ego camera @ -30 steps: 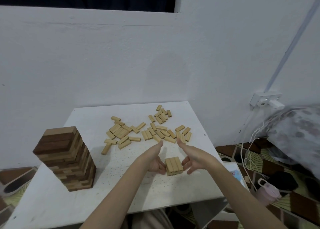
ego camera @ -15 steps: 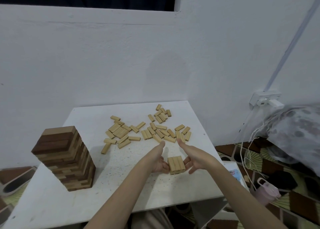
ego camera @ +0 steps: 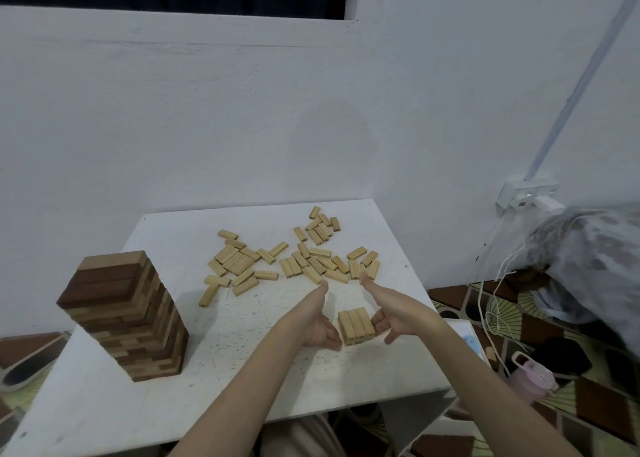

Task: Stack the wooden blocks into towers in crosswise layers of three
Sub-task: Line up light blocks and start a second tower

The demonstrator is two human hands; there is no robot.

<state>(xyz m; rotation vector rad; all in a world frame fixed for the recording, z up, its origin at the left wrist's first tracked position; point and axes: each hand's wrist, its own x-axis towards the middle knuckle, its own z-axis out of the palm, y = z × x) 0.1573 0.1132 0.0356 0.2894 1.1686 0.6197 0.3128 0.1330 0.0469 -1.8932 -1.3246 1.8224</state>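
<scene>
Head view: left hand [ego camera: 317,323] and right hand [ego camera: 394,313], grips spread, flank small block stack [ego camera: 356,325].

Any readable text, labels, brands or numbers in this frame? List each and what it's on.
None readable.
White card at the table's right edge: blue print, too blurred to read.
Pink bottle: no legible label.
Wooden blocks and the tall tower: no markings visible.
</scene>
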